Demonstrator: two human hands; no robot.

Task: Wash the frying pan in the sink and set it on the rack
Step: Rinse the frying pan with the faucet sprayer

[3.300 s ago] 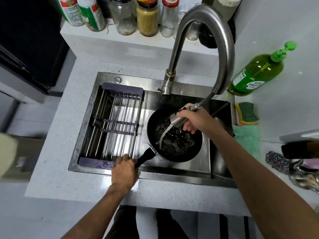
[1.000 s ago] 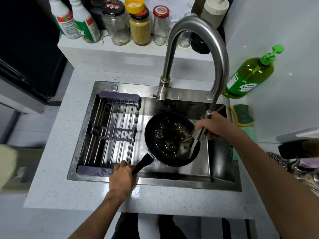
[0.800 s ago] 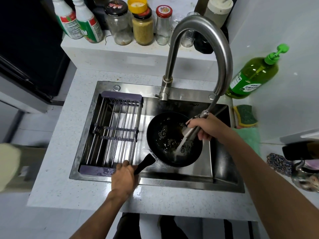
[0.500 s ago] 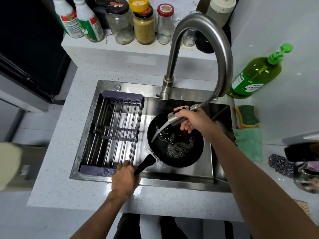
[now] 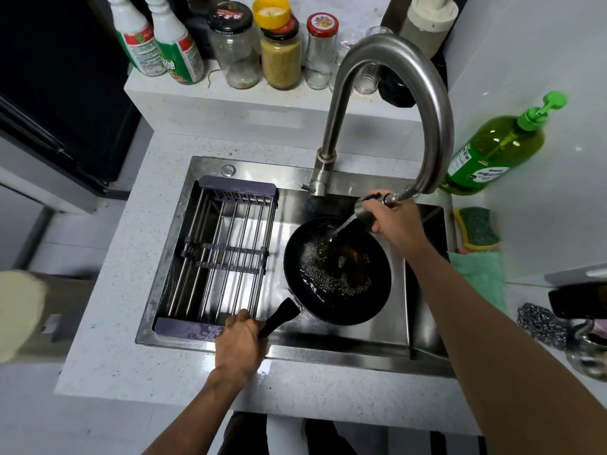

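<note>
A black frying pan (image 5: 361,310) sits in the steel sink (image 5: 345,354), holding bubbly water. My left hand (image 5: 241,344) grips the pan's black handle (image 5: 279,316) at the sink's front edge. My right hand (image 5: 394,221) holds the pull-out spray head (image 5: 364,208) of the tall curved tap (image 5: 433,126) above the pan's far rim. Water streams from the head into the pan. A purple-framed rack (image 5: 216,257) with metal bars spans the sink's left half and is bare.
A green soap pump bottle (image 5: 492,149) stands at the right, with a green-and-yellow sponge (image 5: 476,228), a green cloth (image 5: 483,277) and a steel scourer (image 5: 538,323) nearer me. Jars and bottles (image 5: 279,54) line the ledge behind the tap.
My right hand swept the spray head round over the pan and now holds it higher, at the far rim. My left hand kept its grip on the handle.
</note>
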